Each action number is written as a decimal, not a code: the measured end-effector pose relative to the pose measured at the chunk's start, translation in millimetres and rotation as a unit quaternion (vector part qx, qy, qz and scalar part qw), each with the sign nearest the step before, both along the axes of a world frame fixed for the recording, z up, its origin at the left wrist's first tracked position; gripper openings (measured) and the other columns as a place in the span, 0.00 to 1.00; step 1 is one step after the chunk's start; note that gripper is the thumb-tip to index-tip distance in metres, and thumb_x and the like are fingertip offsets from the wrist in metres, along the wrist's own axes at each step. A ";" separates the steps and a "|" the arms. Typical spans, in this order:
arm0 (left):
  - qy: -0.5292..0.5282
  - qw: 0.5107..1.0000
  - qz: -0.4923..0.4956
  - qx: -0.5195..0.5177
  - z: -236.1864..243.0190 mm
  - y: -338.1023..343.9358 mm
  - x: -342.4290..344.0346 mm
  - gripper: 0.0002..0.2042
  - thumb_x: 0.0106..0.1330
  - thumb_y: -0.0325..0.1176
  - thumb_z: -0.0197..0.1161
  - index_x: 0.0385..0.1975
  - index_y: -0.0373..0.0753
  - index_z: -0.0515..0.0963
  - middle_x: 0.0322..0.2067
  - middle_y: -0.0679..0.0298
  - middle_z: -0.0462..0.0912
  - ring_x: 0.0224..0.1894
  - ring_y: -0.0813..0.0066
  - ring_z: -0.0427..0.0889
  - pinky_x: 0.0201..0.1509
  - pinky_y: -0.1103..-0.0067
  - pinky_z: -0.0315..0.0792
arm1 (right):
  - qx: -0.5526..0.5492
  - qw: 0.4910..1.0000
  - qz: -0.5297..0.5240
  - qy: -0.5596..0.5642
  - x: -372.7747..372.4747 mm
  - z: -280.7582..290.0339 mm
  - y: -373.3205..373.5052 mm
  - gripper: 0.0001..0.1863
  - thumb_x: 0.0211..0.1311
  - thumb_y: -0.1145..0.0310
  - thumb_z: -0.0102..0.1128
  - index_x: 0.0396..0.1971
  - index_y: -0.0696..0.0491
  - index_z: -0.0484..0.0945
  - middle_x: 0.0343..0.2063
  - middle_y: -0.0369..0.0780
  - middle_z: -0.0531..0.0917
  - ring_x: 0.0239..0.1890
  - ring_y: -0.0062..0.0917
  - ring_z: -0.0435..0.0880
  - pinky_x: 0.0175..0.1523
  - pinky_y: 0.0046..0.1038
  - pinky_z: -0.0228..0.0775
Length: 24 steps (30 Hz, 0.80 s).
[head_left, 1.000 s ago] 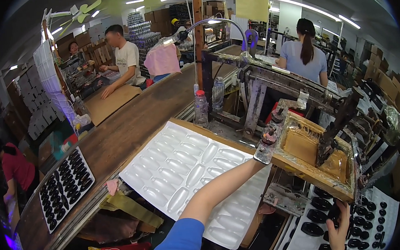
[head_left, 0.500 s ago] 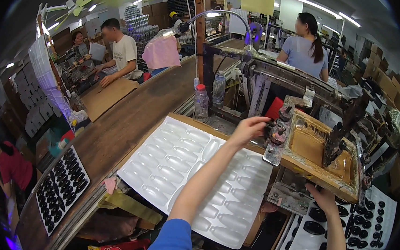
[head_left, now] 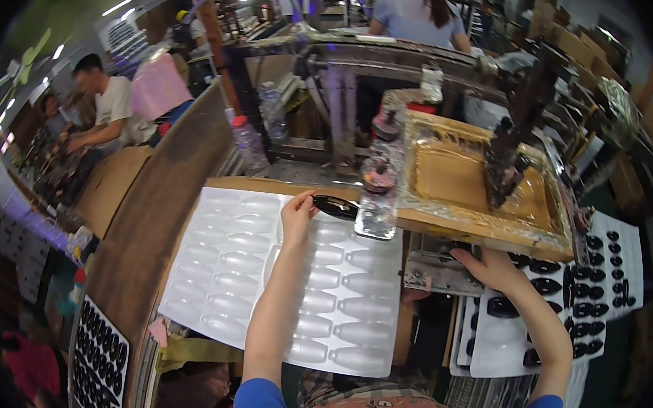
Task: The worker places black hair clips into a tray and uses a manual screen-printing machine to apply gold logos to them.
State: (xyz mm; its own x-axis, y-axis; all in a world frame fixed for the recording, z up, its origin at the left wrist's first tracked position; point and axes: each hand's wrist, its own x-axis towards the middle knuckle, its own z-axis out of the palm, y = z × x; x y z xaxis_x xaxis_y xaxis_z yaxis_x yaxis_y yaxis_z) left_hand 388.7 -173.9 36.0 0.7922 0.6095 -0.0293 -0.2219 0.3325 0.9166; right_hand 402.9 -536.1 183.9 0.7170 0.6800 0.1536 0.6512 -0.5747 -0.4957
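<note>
My left hand [head_left: 297,220] pinches the end of a glossy black oval piece [head_left: 336,207] with pale print on it. The piece is above the far part of a white moulded tray [head_left: 230,288] with rows of bottle-shaped hollows. My right hand [head_left: 496,269] reaches under the wooden screen-printing frame [head_left: 482,231], beside a metal fixture [head_left: 439,266]. One digit stretches toward the fixture; the other fingers are partly hidden, and nothing shows in them. Amber-coloured material covers the inside of the frame, and a dark squeegee arm [head_left: 517,139] stands in it.
Trays of black pieces [head_left: 588,291] lie at right, and another filled tray [head_left: 98,371] rests on the brown belt [head_left: 136,265] at left. A red-capped bottle [head_left: 247,145] stands beyond the white tray. Other people work farther back and at left.
My left hand has come away from the printing frame, leftward over the white tray, now with the black piece. My right hand remains under the frame. The view has swung to the right.
</note>
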 end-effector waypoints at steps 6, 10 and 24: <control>-0.055 0.988 -0.001 0.141 -53.2 -12.8 42.0 0.08 0.60 0.27 0.52 0.36 0.32 0.75 0.30 0.64 0.77 0.29 0.83 0.74 0.33 0.87 0.71 | -0.004 0.997 -0.010 -0.076 -4.9 -15.0 -5.5 0.24 0.56 0.54 0.49 0.46 0.59 0.67 0.43 0.52 0.70 0.47 0.47 0.66 0.53 0.36 0.56; -0.048 0.992 -0.050 0.102 -56.8 -54.8 55.5 0.10 0.56 0.27 0.55 0.36 0.31 0.73 0.32 0.63 0.77 0.31 0.79 0.75 0.34 0.82 0.71 | 0.005 0.996 -0.012 -0.084 -7.4 -18.1 -8.5 0.24 0.57 0.54 0.49 0.46 0.58 0.67 0.43 0.52 0.70 0.47 0.47 0.67 0.51 0.37 0.58; 0.095 0.827 -0.009 0.554 -19.8 -90.6 25.4 0.13 0.54 0.28 0.52 0.40 0.34 0.72 0.39 0.56 0.73 0.43 0.64 0.72 0.47 0.73 0.66 | 0.016 0.999 0.002 -0.034 -9.6 -12.8 -12.2 0.20 0.56 0.61 0.51 0.44 0.59 0.68 0.41 0.51 0.72 0.45 0.46 0.68 0.50 0.37 0.58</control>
